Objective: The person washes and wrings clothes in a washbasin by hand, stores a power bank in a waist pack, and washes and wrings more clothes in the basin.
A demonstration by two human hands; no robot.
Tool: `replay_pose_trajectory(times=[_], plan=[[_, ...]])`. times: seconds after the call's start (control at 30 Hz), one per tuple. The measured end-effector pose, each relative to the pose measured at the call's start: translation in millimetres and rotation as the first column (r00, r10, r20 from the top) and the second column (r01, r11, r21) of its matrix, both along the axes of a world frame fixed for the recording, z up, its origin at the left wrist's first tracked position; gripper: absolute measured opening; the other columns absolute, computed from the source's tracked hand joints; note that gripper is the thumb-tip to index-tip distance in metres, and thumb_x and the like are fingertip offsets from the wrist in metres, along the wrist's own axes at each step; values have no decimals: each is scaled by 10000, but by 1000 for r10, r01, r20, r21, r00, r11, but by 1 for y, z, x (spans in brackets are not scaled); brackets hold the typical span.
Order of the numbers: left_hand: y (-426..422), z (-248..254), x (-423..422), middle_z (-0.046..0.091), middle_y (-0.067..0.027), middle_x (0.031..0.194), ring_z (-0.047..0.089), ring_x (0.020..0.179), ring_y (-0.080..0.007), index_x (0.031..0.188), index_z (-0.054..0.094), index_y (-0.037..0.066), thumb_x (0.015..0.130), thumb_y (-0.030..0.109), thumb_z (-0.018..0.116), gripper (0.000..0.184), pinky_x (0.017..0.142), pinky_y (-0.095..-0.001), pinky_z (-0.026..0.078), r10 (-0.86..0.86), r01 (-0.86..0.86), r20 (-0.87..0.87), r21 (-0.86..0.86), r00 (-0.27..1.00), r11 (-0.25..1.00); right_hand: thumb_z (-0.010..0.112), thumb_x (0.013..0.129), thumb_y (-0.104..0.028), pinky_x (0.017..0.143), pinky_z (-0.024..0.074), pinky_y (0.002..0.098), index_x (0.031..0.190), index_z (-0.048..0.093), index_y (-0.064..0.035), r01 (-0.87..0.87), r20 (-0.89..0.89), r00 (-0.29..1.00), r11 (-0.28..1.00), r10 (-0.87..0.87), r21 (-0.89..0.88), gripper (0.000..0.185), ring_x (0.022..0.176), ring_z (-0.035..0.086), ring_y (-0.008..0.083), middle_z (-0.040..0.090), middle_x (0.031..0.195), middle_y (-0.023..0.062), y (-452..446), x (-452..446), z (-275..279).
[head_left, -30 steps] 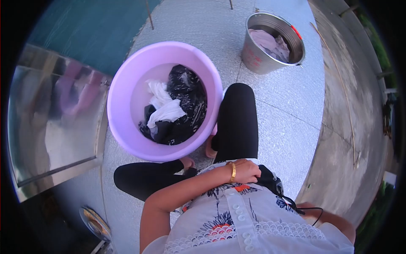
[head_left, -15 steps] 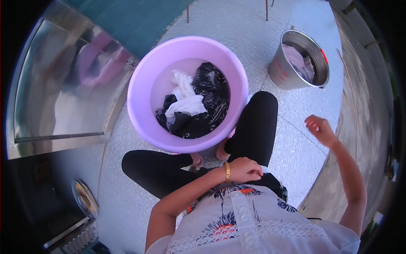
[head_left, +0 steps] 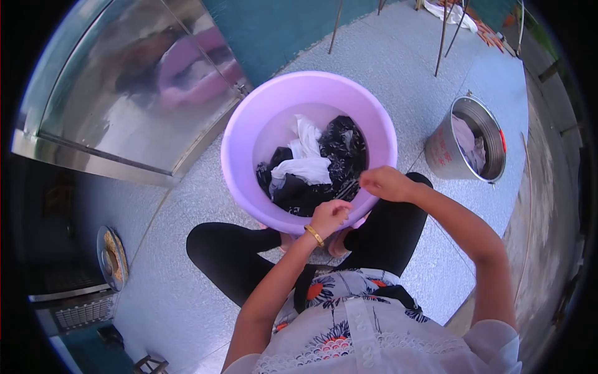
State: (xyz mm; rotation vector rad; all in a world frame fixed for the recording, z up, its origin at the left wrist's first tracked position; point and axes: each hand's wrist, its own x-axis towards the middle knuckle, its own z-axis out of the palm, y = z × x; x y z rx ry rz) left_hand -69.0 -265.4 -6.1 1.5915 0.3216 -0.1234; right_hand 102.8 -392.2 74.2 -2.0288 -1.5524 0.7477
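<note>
A round lilac tub (head_left: 238, 149) stands on the floor in front of my knees. Water in it holds black clothes (head_left: 346, 149) and a twisted white cloth (head_left: 306, 167) lying on them. Above the tub's near rim is my left hand (head_left: 330, 215), wearing a gold bracelet at the wrist, its fingers curled. My right hand (head_left: 383, 182) hovers over the tub's right rim with the fingers bent down; what lies between them, if anything, is too small to make out. Neither hand visibly touches the clothes.
A metal bucket (head_left: 443, 152) with pale cloth (head_left: 468, 142) inside stands to the right. A shiny metal door (head_left: 137, 87) is at the upper left. Thin metal legs (head_left: 443, 40) and a white cloth (head_left: 450, 14) are at the top right. A round dish (head_left: 112, 258) sits at the lower left.
My left hand has moved from my lap to the tub's near rim. My right hand has swung in from the right side to the tub. The view has shifted, with the tub lower and further right.
</note>
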Motion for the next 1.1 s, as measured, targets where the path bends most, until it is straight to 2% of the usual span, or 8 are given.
replay_pose_trajectory(times=[0.03, 0.17, 0.53, 0.6, 0.7, 0.93, 1.0, 1.1], plan=[[3, -8, 0, 565, -16, 701, 523, 605, -70, 927, 588, 29, 794, 73, 511, 160, 562, -192, 439, 138, -143, -38, -215, 990, 966, 504, 708, -130, 649, 432, 391, 786, 541, -50, 13, -29, 999, 1000, -13, -24, 117, 710, 555, 297, 568, 727, 126, 20, 6, -17], [15, -15, -5, 574, -32, 738, 532, 623, -72, 931, 576, 8, 785, 28, 497, 167, 544, -193, 445, 385, -399, -104, -259, 917, 880, 532, 663, -133, 693, 436, 387, 805, 545, -52, 33, 96, 995, 993, -22, -112, 164, 739, 557, 299, 569, 743, 133, 81, 15, -84], [31, -56, -24, 574, 0, 710, 505, 579, -46, 949, 584, 59, 800, 80, 507, 170, 547, -166, 414, 496, -575, -292, -438, 818, 691, 653, 607, -156, 896, 313, 482, 1137, 398, -70, 239, 379, 902, 970, -205, -44, 594, 993, 458, 326, 434, 1142, 131, 148, -19, -180], [31, -59, -24, 575, 0, 714, 506, 578, -46, 949, 584, 60, 800, 82, 508, 169, 546, -167, 415, 495, -587, -317, -453, 809, 671, 667, 606, -204, 882, 291, 491, 1099, 429, -70, 293, 254, 944, 884, -208, -364, 563, 997, 461, 312, 465, 1133, 119, 148, -29, -184], [37, -57, -22, 576, -3, 720, 510, 579, -50, 960, 579, 71, 800, 95, 515, 174, 531, -171, 419, 490, -611, -365, -474, 791, 634, 655, 610, -252, 841, 313, 455, 1046, 464, -78, 194, 260, 962, 876, -82, -442, 507, 995, 470, 285, 530, 1041, 112, 149, -38, -201], [73, -67, -5, 554, -38, 855, 544, 694, -155, 1034, 501, 125, 753, 325, 594, 357, 594, -315, 473, 605, -889, -658, -260, 449, 377, 583, 566, -287, 708, 331, 384, 835, 555, -64, 115, 43, 993, 984, -110, -135, 351, 838, 528, 295, 585, 791, 123, 144, -64, -112], [83, -62, 1, 540, -74, 915, 548, 796, -234, 1068, 483, 99, 742, 323, 588, 409, 678, -379, 461, 489, -700, -597, -713, 637, 42, 590, 563, -301, 698, 330, 384, 843, 551, -54, 85, 24, 996, 994, -83, -67, 375, 809, 522, 293, 571, 779, 134, 134, -76, -91], [94, -89, 0, 558, -100, 929, 548, 871, -281, 1031, 492, 77, 737, 254, 556, 349, 750, -420, 456, 569, -746, -523, -608, 635, 273, 595, 586, -226, 696, 351, 357, 841, 547, -35, 87, -40, 996, 990, -83, 111, 322, 759, 515, 256, 550, 751, 111, 117, -79, -96]])
